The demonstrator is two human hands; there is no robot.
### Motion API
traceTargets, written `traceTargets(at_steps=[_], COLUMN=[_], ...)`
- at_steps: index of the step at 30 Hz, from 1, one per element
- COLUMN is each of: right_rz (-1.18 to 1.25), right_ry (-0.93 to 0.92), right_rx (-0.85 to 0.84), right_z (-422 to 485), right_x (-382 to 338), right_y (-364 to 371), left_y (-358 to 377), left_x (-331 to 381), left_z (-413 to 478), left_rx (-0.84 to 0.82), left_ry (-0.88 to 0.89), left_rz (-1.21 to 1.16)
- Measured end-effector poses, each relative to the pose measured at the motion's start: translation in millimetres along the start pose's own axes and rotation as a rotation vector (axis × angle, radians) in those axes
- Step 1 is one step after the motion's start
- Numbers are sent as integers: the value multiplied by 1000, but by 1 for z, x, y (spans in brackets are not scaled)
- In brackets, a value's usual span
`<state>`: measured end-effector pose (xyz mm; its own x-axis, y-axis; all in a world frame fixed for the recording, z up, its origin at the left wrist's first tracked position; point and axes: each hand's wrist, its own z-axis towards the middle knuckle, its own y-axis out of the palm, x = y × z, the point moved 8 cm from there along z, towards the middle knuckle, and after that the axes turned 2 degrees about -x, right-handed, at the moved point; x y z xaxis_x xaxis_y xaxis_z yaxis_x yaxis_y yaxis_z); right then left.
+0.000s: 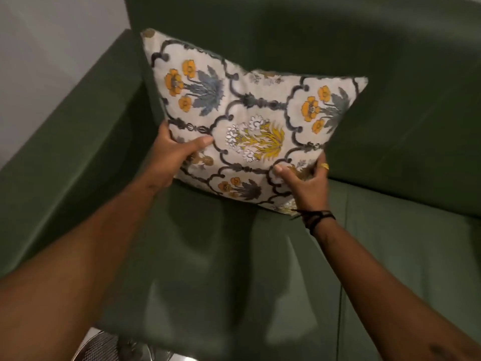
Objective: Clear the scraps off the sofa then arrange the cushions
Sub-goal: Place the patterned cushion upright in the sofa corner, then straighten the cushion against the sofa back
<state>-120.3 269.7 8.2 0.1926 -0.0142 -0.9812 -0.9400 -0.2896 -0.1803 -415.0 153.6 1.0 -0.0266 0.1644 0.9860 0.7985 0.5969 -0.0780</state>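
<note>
A square cushion (250, 113) with a cream cover and orange, yellow and grey flowers leans tilted against the backrest in the left corner of a dark green sofa (213, 269). My left hand (179, 152) grips its lower left edge, thumb on the front face. My right hand (304, 183), with a gold ring and a black wrist cord, pinches its lower right corner. The cushion's bottom edge meets the seat. No scraps show on the visible seat.
The sofa's left armrest (78, 142) stands beside the cushion, with a pale wall (46, 48) behind it. A seam (343, 256) splits the seat cushions at right. A metallic mesh object (114, 345) sits below the seat's front edge.
</note>
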Motion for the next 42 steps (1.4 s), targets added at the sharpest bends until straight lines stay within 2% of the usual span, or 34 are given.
traceTargets(at_steps=[3,6,8,11,17,20,22,27,30,32,36,42], right_rz=[-149,-214,-210,-231,-279,-258,-191,28,83,107,144,103], right_ry=[53,86,106,205,415,476,455,429,323,283,204,98], right_rx=[-43,39,129,331,913,1055,1098,1135,1104,1038,880,419], right_z=[-3,-28,-54,-106,-210,-237,-241,-220,-206,-200,-184,-73], right_x=[11,16,22,45,87,103,116,149,151,148,135,111], right_y=[-21,-71,-116,-218,-469,-567,-621,-698,-717,-720,-716,-671], left_y=[9,41,96,233,523,651,734,879,910,900,819,667], left_x=[-1,-4,-10,-14,-1,6,10,20,25,28,30,30], left_z=[-22,-84,-130,-187,-240,-249,-253,-237,-237,-235,-237,-208], left_rx=[237,536,530,183,-574,-786,-908,-1110,-1192,-1122,-858,-337], left_ry=[37,17,-10,-70,-75,-83,-86,-68,-118,-123,-72,-21], left_rz=[-19,62,55,71,128,151,198,282,235,170,96,-1])
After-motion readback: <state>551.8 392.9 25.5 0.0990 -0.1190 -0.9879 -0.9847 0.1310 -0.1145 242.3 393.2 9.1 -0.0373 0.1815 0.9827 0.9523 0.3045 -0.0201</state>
